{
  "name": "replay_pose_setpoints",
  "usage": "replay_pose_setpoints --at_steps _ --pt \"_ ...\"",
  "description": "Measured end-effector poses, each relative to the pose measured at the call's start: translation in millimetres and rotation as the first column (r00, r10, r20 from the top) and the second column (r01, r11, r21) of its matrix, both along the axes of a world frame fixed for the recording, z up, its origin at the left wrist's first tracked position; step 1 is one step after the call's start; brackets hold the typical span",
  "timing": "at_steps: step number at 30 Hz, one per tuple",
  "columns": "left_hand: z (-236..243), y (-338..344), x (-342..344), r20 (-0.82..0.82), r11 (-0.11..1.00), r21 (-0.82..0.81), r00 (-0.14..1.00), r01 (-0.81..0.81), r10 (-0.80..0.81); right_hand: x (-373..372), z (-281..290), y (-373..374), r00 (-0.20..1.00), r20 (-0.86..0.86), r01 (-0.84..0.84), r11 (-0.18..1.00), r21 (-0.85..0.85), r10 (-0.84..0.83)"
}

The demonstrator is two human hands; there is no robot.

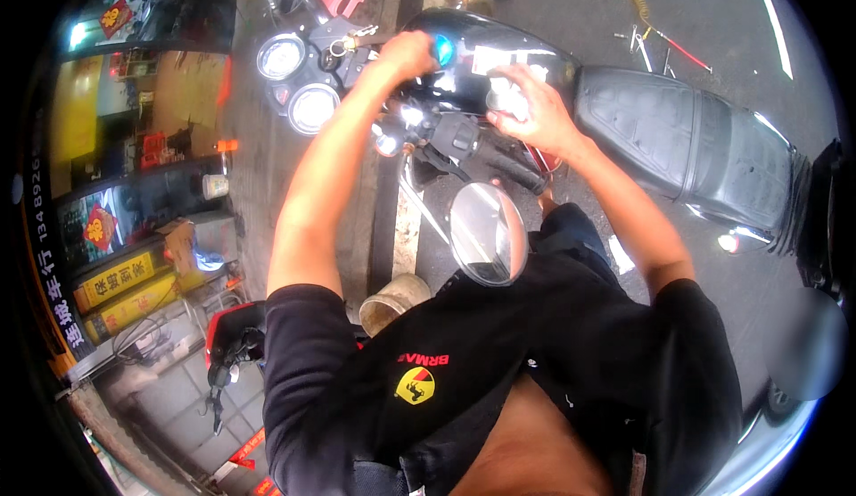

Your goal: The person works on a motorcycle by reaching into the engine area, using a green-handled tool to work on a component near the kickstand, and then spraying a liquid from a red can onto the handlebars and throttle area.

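A black motorcycle stands across in front of me, its fuel tank (468,28) under both my hands. With fingers curled, my left hand (408,55) is at the tank's front end, next to a bright blue round patch (443,49); what it grips, if anything, is hidden. My right hand (538,114) is over the near side of the tank, its fingers bent around a white object (510,100), too washed out by glare to name. White patches (499,57) show on the tank beside it. Keys (339,47) hang near the round gauges (281,56).
A round mirror (489,234) sticks out toward my chest. The black seat (642,117) extends right. A bucket (392,304) stands at lower left. Tools and a red-ended coiled air hose (682,52) lie on the ground beyond. Shop shelves (116,291) line the left.
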State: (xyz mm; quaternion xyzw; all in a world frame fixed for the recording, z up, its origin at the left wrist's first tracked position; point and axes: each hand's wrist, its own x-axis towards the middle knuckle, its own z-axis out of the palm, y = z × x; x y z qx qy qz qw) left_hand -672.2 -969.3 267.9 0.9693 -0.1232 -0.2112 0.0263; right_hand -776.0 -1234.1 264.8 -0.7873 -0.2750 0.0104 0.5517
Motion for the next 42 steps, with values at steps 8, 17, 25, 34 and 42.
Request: replay_pose_setpoints --at_steps 8,17,25,34,42 --pt "9.1 -12.4 3.8 0.178 0.972 0.067 0.956 0.224 -0.232 1.2 7.8 21.3 0.996 -0.048 0.071 0.997 -0.032 -0.073" --pt "27.0 18.0 24.4 0.22 0.895 -0.389 0.966 0.216 -0.137 25.9 21.8 41.1 0.992 -0.103 0.065 0.996 -0.054 -0.07" --pt "23.4 22.6 10.8 0.254 0.884 -0.317 0.929 0.343 -0.269 68.0 18.8 61.5 0.987 -0.164 -0.017 0.998 -0.068 0.005" --pt "8.8 31.7 8.5 0.302 0.859 -0.416 0.936 0.299 -0.18 82.5 25.2 70.7 0.985 -0.167 -0.075 0.989 -0.13 0.052" --pt "9.4 29.1 4.6 0.344 0.854 -0.451 0.933 0.259 -0.102 84.5 23.9 70.2 0.989 -0.139 -0.073 0.987 -0.142 0.053"
